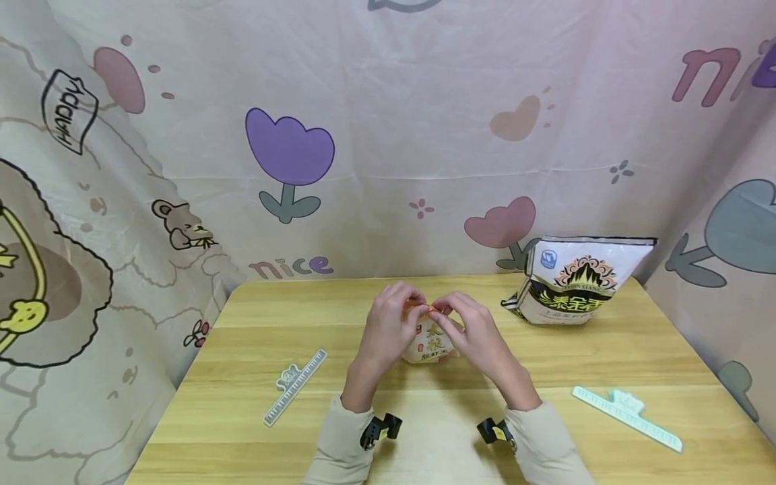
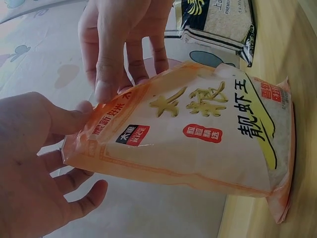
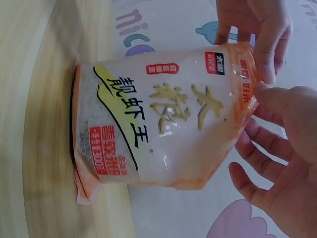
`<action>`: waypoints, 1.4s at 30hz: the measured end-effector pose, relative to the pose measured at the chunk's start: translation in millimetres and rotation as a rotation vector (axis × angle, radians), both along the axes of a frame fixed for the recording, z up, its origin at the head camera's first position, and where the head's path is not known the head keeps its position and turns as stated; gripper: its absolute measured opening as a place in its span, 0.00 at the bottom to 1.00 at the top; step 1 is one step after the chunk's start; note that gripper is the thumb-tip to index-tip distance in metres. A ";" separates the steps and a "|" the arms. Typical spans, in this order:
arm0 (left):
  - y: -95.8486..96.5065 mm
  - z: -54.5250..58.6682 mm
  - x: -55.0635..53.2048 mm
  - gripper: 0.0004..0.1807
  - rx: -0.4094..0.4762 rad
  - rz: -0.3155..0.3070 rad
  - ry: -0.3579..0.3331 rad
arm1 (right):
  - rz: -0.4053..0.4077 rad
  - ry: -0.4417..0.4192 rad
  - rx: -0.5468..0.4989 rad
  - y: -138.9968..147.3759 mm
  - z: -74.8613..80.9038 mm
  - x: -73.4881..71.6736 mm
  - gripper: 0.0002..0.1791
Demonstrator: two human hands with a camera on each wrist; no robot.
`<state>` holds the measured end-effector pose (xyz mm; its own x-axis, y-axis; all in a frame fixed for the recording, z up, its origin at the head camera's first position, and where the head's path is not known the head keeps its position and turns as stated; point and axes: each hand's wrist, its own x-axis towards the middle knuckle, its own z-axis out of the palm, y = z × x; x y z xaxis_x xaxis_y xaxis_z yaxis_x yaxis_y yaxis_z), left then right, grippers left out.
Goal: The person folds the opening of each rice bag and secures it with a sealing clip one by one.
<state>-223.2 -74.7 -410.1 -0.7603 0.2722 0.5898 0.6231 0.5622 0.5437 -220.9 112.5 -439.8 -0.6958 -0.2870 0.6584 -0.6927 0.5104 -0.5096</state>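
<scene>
An orange and white rice bag (image 1: 429, 345) stands upright on the table between both hands. Its printed front shows large in the left wrist view, with the orange top edge bunched. The left hand (image 1: 393, 320) pinches the top edge between thumb and fingers on one side. Close beside it, the right hand (image 1: 469, 330) pinches the same edge with thumb and fingers. In the right wrist view the two thumbs sit near each other on the folded top of the rice bag (image 3: 163, 109).
A grey bag clip (image 1: 295, 387) lies on the wooden table (image 1: 230, 417) at left, and a mint green bag clip (image 1: 627, 416) at right. A larger white and black rice bag (image 1: 578, 283) stands at the back right. A patterned cloth (image 1: 388, 148) hangs behind.
</scene>
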 end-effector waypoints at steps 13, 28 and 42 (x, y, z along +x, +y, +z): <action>-1.4 -3.9 1.1 0.05 -0.059 0.010 0.079 | -0.042 0.053 0.010 -3.9 -5.8 1.8 0.03; 0.4 -13.2 -1.8 0.04 -0.018 0.033 0.187 | -0.028 0.093 0.037 9.9 -9.9 1.2 0.08; 2.3 -12.6 -1.5 0.04 -0.040 0.059 0.190 | -0.079 0.035 0.138 36.6 -29.1 2.1 0.08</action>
